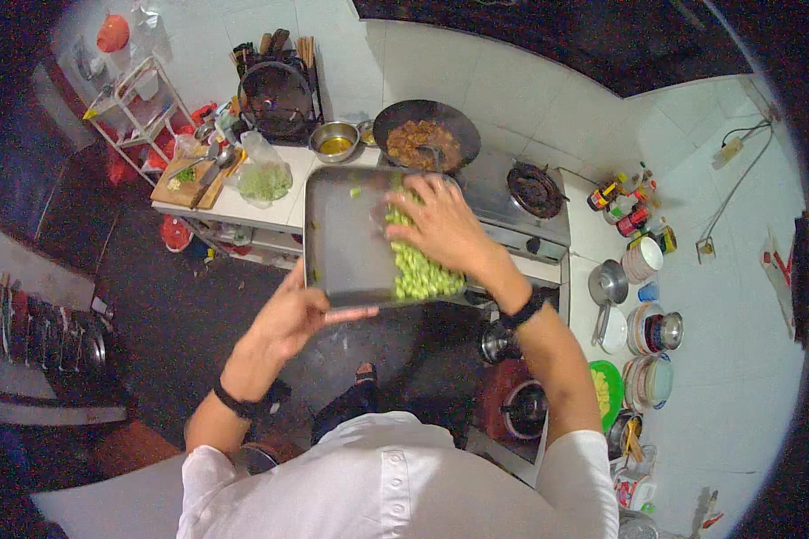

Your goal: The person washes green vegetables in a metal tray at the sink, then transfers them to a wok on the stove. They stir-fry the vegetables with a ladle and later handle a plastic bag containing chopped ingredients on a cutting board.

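My left hand (296,306) grips the near left corner of a rectangular metal tray (350,249), which hangs in front of the counter and gas stove. Chopped green vegetable pieces (428,276) are heaped along the tray's right side, and one loose piece lies near its far edge. Inside the tray, my right hand (438,219) rests on the upper part of the heap with fingers spread, slightly blurred. Just beyond the tray, a black wok (468,124) holds browned minced food (421,141) with a utensil in it.
A metal bowl of yellow liquid (336,145) stands left of the wok. Further left are a bag of shredded greens (264,182) and a wooden cutting board (189,178) with a knife. Sauce bottles (627,205), bowls (642,259) and stacked plates (649,383) line the right counter.
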The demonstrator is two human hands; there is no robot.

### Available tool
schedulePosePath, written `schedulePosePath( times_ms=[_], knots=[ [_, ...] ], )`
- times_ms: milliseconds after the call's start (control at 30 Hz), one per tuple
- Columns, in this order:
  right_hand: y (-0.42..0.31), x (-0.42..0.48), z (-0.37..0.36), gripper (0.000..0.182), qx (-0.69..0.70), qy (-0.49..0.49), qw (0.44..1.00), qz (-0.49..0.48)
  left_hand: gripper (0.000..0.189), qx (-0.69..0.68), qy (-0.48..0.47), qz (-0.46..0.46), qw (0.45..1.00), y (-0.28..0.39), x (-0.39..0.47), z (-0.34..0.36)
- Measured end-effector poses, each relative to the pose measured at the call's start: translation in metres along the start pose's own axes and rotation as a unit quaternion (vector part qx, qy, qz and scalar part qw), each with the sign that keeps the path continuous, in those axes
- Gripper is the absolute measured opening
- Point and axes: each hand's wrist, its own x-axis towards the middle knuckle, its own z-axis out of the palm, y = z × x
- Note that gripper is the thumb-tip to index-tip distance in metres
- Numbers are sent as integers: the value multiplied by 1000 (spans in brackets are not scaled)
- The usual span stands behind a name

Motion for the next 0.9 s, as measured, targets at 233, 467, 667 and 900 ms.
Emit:
schedulePosePath(
  times_ms=[233,467,667,900],
  knots=[
    [79,-14,-17,42,92,20,995,-39,70,119,48,98,987,-30,52,44],
    [87,34,56,36,119,58,991,11,66,198,90,161,963,-23,107,-13],
    [126,8,86,42,165,88,981,52,74,225,121,221,941,-36,170,11],
    [106,-31,102,39,83,28,996,-7,77,261,144,258,919,-46,179,13]
  ],
)
